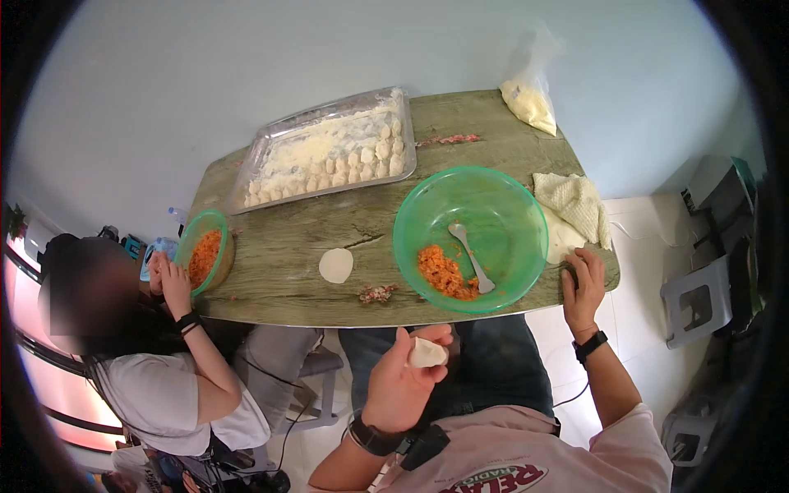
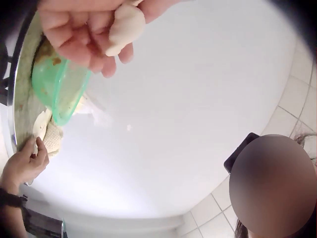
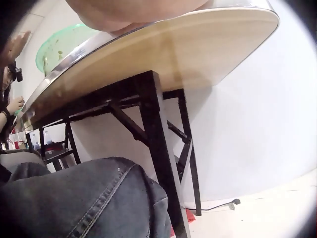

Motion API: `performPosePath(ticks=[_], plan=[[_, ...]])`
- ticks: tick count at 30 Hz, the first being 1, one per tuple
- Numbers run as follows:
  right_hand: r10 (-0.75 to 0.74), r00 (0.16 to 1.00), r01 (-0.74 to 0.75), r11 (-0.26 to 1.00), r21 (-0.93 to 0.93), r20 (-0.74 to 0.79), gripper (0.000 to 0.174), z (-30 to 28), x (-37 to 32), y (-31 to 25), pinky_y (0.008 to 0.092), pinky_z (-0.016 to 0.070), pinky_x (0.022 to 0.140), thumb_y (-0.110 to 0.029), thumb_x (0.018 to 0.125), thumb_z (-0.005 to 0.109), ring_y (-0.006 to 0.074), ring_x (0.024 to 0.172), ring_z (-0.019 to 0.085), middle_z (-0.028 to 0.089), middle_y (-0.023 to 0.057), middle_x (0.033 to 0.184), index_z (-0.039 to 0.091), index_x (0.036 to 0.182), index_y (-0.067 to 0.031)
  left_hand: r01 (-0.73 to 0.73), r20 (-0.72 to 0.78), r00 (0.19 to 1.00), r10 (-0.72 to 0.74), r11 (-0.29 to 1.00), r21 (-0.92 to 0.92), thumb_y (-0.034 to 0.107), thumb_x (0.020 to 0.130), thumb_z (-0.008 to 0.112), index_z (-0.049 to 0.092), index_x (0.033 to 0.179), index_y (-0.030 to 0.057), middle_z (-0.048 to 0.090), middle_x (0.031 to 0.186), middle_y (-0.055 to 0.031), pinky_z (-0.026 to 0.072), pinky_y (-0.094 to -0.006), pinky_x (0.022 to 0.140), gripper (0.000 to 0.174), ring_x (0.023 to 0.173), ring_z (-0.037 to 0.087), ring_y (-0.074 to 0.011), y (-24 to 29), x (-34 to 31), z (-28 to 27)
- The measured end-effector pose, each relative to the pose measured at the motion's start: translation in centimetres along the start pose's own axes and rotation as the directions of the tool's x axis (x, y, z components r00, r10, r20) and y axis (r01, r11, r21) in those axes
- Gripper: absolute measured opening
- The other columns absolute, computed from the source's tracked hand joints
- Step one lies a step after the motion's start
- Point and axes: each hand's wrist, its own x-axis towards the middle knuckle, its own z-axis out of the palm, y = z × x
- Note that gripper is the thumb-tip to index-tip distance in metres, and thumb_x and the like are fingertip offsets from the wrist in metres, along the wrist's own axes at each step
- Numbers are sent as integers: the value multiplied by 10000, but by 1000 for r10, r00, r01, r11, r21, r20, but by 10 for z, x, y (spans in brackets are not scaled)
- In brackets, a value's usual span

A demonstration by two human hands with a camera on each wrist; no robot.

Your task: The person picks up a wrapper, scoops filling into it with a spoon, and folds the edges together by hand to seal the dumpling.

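Observation:
My left hand [image 1: 399,386] is in front of the table's near edge, over my lap. It holds a folded white dumpling [image 1: 428,353] between thumb and fingers; the left wrist view shows the dumpling [image 2: 126,29] from another side. My right hand [image 1: 583,287] rests at the table's right end, fingers loosely bent, fingertips by pale dough [image 1: 562,237] that is partly under a cream cloth [image 1: 571,204]. Between the hands, a large green bowl [image 1: 505,197] contains orange filling [image 1: 444,273] and a metal spoon [image 1: 472,256]. A round dough wrapper [image 1: 336,265] lies flat left of the bowl.
A floured metal tray [image 1: 325,191] with rows of dumplings stands at the back left. Another person [image 1: 177,378] sits at left, hands by a smaller green bowl [image 1: 186,238] of filling. A plastic bag [image 1: 530,103] of pale powder sits at the back right corner.

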Motion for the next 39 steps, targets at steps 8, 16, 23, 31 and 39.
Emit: performPosePath(ticks=[8,16,23,31,39], plan=[[24,1000,-25,999,35,16,220,0,-1,1,386,404,875,-39,760,567,325,1013,499,534,133,1085,591,979,-41,-90,78,995,66,925,370,367,954,421,469,1231,-13,567,1031,-87,433,-260,680,473,804,525,-141,59,11,13],[5,1000,-7,998,69,27,178,0,2,2,400,408,850,-19,730,565,343,985,509,538,163,1049,595,906,-20,-178,79,983,164,772,610,139,893,565,464,1229,-14,573,1084,-104,478,-322,869,383,964,582,-191,155,59,56],[20,997,-24,998,57,69,195,-1,5,5,419,418,782,-49,720,575,358,895,513,537,182,1000,599,911,-16,-119,54,985,167,413,903,119,863,604,502,1202,26,578,1007,-37,486,-278,821,366,898,576,-118,226,167,92],[48,992,-54,997,49,121,178,1,8,3,437,402,766,-70,710,552,357,870,503,524,179,949,576,878,-15,68,-85,975,206,92,993,119,749,717,641,996,25,594,810,-19,546,-253,629,274,701,601,-127,258,341,14],[48,986,-45,999,-21,160,174,-2,15,1,434,428,769,-81,765,561,350,888,528,548,180,966,587,922,-8,258,-134,889,438,-235,937,191,660,767,685,926,83,657,886,-79,536,-292,654,298,758,640,-163,255,418,-28]])
